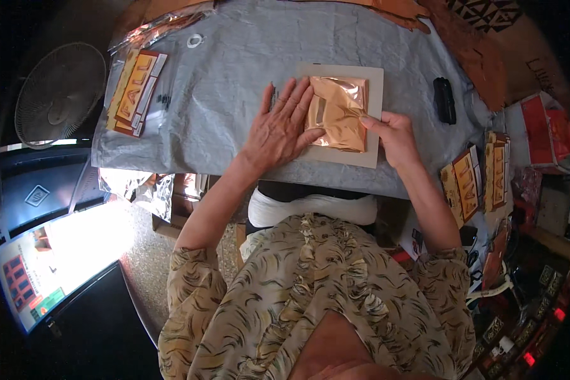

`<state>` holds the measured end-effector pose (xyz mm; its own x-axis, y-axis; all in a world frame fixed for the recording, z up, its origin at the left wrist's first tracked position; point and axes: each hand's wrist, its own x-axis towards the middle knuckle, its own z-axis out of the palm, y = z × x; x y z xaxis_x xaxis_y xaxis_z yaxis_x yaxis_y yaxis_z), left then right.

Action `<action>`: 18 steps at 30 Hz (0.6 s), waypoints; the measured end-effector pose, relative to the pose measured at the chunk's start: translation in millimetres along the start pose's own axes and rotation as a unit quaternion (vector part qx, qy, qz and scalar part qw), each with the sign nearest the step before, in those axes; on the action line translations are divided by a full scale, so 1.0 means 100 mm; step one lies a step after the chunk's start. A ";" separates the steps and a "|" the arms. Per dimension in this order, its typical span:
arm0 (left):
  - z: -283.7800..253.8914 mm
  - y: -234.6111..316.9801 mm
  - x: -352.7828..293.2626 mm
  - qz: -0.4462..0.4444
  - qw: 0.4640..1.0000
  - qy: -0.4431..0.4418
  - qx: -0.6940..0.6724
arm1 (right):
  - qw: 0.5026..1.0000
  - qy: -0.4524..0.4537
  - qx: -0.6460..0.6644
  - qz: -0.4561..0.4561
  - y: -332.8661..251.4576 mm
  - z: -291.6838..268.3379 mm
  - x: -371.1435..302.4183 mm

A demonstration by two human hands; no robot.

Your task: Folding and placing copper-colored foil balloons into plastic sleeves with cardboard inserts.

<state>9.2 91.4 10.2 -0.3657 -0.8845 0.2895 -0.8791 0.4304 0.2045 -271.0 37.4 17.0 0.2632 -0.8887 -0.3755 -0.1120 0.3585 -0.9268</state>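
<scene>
Presently, the chief risk, in order of size, appears to lie with the sheet (234,69): its wrinkles could let the card (375,95) rock or skid. The packet (347,104) rests on the card, inside its edges, and could slide off square, as its slick wrapping offers little grip. Pressure from the left hand (280,130) could crease that wrapping. This hand lies flat at the card's left side, fingers extended and slightly spread, thumb on the packet. The right hand (397,136) pinches the card's right edge, thumb against the packet; its fingers are largely hidden. Uneven pull there might bend the card.

Materials: the sheet is grey, dull and rumpled. The card is flat, stiff-looking, greyish and roughly rectangular. The packet is squarish, copper-gold and glossy, with puckers and bright glints. Well left of the card, printed strips (133,92) overlap, yellow and red. Well right of it lies a long black case (444,101). Beyond its upper left sits a white ring (196,40), small and round.
</scene>
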 end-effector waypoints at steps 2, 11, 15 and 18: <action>-0.01 0.01 -0.02 0.002 1.000 0.008 -0.008 | 1.000 -0.003 0.019 0.015 0.04 0.02 0.02; -0.03 0.02 -0.03 -0.005 0.999 -0.009 -0.033 | 0.999 -0.032 0.024 -0.003 -0.01 0.30 0.09; -0.02 0.00 -0.01 -0.016 1.000 0.002 -0.026 | 0.999 -0.027 0.020 -0.013 0.02 0.41 0.17; -0.03 0.01 0.02 -0.024 0.999 0.010 -0.020 | 0.999 -0.025 0.018 -0.012 -0.01 0.48 0.18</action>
<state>8.4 90.7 13.3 -0.3170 -0.9005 0.2978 -0.8823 0.3952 0.2557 -219.8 35.0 11.0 0.3130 -0.8823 -0.3514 -0.0701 0.3476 -0.9350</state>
